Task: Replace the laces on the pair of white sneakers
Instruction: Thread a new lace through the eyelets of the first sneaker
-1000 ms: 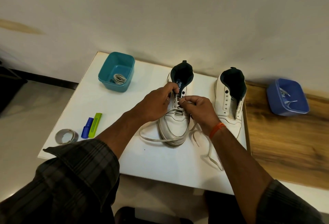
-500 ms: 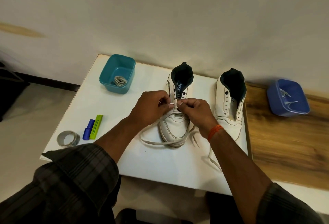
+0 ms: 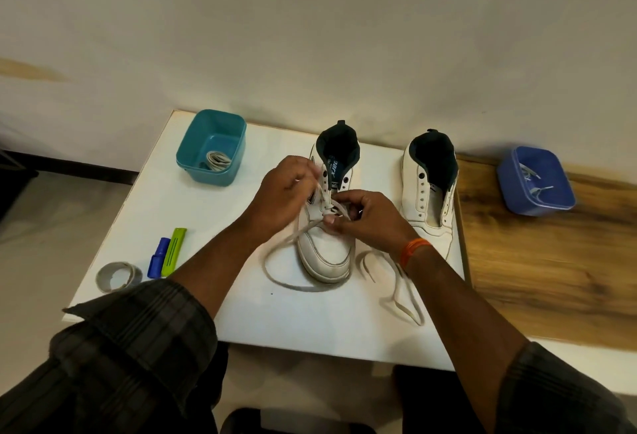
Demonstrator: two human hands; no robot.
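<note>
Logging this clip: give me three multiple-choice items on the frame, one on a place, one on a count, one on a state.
1. Where is the teal tub?
A. far left of the white table
B. on the wooden top
C. between the sneakers

2. How many white sneakers are there?
A. one
B. two
C. three

3. The right sneaker is
A. fully laced
B. half laced
C. unlaced

Key:
A, it stands at the table's far left corner.
B, the left sneaker and the right one.
C, its eyelets are bare, while both hands, left hand and right hand, pinch the lace on the other.
</note>
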